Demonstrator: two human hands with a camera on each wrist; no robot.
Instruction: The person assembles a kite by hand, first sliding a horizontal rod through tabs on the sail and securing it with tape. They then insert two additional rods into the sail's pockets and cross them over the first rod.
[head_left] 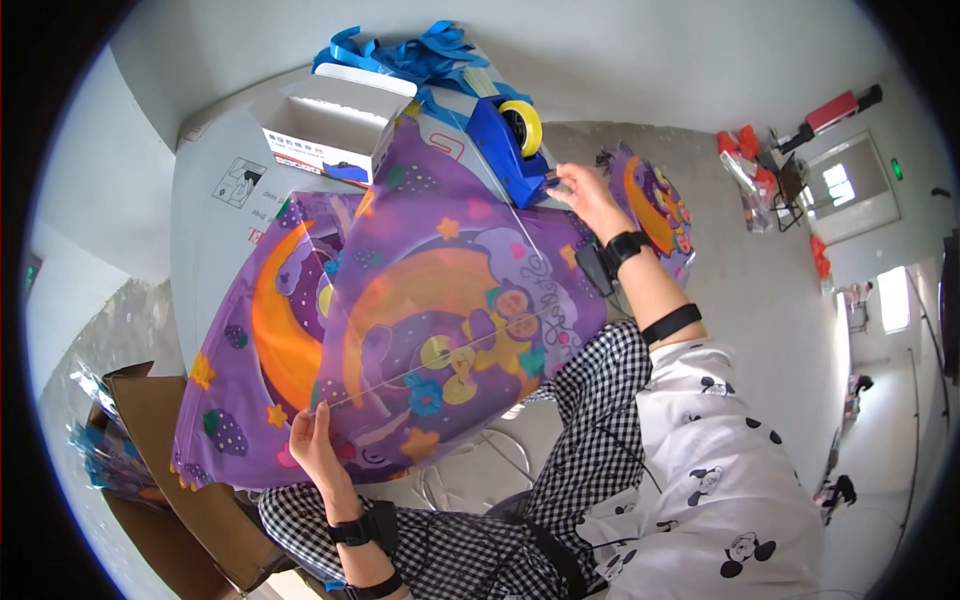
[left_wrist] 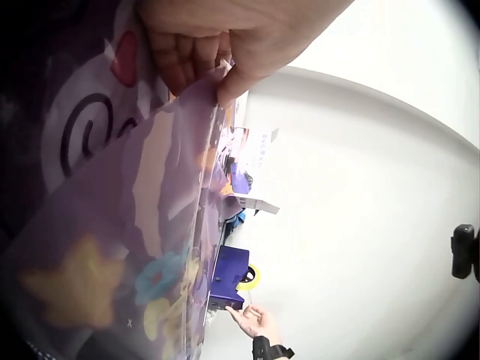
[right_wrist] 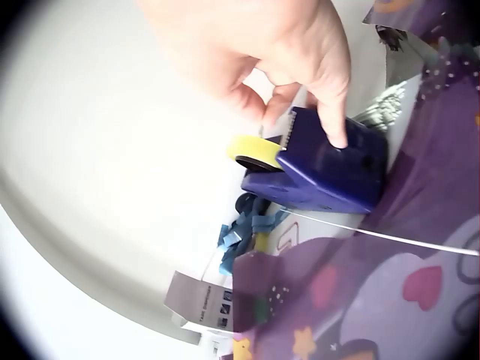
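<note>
At 6 o'clock the left hand (head_left: 312,440) pinches the lower edge of a large purple plastic-film kite printed with an orange moon (head_left: 440,310), which spreads over the lap and grey tabletop (head_left: 215,230). An open brown cardboard box (head_left: 160,420) at 8 o'clock holds shiny wrapped packs (too blurred to name). At 1 o'clock the right hand (head_left: 585,195) touches the blue tape dispenser (head_left: 505,150) beside its yellow roll (head_left: 524,125); whether it pinches tape I cannot tell. Behind, at 11 o'clock, an open white carton (head_left: 330,115) holds something blue, with blue ribbon strips (head_left: 410,50) beyond.
</note>
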